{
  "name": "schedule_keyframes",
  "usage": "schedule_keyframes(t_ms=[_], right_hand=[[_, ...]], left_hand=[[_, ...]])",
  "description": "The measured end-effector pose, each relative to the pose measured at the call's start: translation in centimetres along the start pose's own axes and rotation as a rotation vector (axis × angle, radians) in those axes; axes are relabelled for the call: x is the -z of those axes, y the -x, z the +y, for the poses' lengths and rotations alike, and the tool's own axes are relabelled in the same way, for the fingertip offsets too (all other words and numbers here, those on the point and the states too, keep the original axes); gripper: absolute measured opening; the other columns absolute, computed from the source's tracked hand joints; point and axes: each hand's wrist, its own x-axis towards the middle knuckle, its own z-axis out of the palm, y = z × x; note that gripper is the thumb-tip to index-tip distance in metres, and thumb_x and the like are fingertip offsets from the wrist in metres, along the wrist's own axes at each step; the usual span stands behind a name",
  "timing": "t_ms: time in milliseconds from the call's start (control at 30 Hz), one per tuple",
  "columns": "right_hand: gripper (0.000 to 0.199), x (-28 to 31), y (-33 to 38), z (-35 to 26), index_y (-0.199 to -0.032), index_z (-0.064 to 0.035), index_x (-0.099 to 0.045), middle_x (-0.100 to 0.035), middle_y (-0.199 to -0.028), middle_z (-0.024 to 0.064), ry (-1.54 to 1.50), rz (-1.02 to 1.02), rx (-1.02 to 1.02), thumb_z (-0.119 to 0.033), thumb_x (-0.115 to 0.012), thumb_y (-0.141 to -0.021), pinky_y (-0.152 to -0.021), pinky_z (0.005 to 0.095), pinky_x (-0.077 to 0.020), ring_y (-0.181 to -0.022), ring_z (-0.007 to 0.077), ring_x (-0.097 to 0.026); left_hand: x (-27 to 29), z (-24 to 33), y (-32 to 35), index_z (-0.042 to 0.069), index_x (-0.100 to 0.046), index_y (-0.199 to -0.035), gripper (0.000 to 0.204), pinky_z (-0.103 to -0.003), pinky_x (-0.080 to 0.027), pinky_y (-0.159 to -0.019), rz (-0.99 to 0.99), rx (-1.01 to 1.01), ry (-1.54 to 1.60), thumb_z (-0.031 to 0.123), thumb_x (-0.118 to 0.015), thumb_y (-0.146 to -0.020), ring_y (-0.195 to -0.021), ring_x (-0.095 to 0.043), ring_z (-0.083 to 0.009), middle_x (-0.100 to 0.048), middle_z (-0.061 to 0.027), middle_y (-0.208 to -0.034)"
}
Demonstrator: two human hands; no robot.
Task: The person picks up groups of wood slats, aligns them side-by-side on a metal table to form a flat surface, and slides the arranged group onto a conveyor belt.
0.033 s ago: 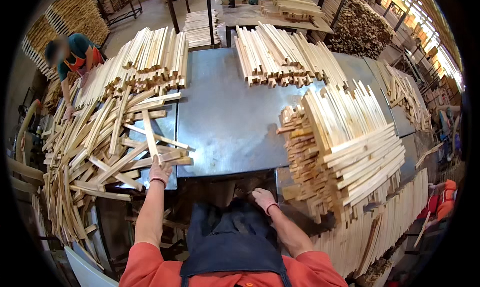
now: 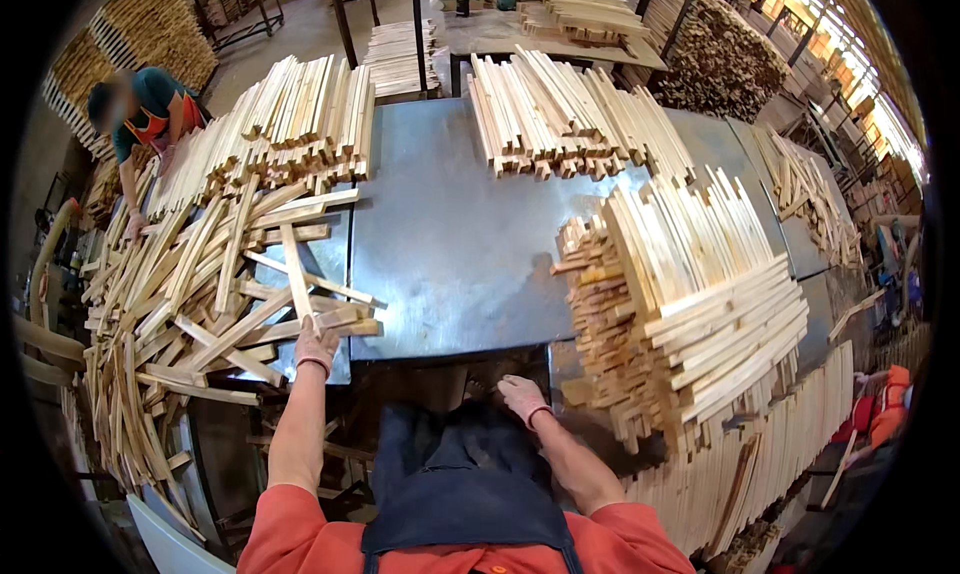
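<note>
My left hand (image 2: 317,348), in a pale pinkish glove, is closed round the near end of a wooden strip (image 2: 297,276). That strip points away from me across a loose, crisscrossed heap of wooden strips (image 2: 205,299) on the left. My right hand (image 2: 521,396), gloved likewise, hovers by the dark gap in front of my apron. Its fingers look loosely curled, with nothing visible in them. To its right rises a tall stack of wooden strips (image 2: 690,239), more strips lying crosswise on its near side.
A metal tabletop (image 2: 450,264) spans the middle. Neat strip rows stand at its far left (image 2: 310,114) and far right (image 2: 550,114). A co-worker (image 2: 150,114) leans over the heap's far left. Upright strips (image 2: 750,464) line the lower right, beside an orange bundle (image 2: 888,404).
</note>
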Motion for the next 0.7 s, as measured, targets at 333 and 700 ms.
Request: schedule_keyframes(t_ms=[333,700], right_hand=[[0.008,0.9,-9.8,-13.5,-0.097,-0.0126,-0.060,-0.049,-0.073,-0.0050,-0.754,-0.428,-0.701,-0.012,-0.068,-0.098,-0.048,0.0257,-0.0334,-0.054,0.0079,-0.045],[0.008,-3.4,-18.8,-19.8,-0.099,-0.0068,-0.062,-0.050,-0.074,-0.0033,-0.513,-0.530,-0.681,-0.013,-0.067,-0.097,-0.052,0.0260,-0.0376,-0.059,0.0083,-0.049]], left_hand=[[4.3,5.4,9.1,0.005,-0.059,-0.115,0.022,-0.037,-0.048,-0.056,0.036,-0.242,0.105,0.026,-0.061,-0.108,-0.058,-0.052,-0.0193,-0.057,-0.0054,-0.078],[13.4,12.3,10.8,0.010,-0.068,-0.118,0.030,-0.035,-0.053,-0.061,-0.084,-0.145,0.034,0.027,-0.078,-0.095,-0.067,-0.061,-0.0177,-0.066,-0.0029,-0.085]])
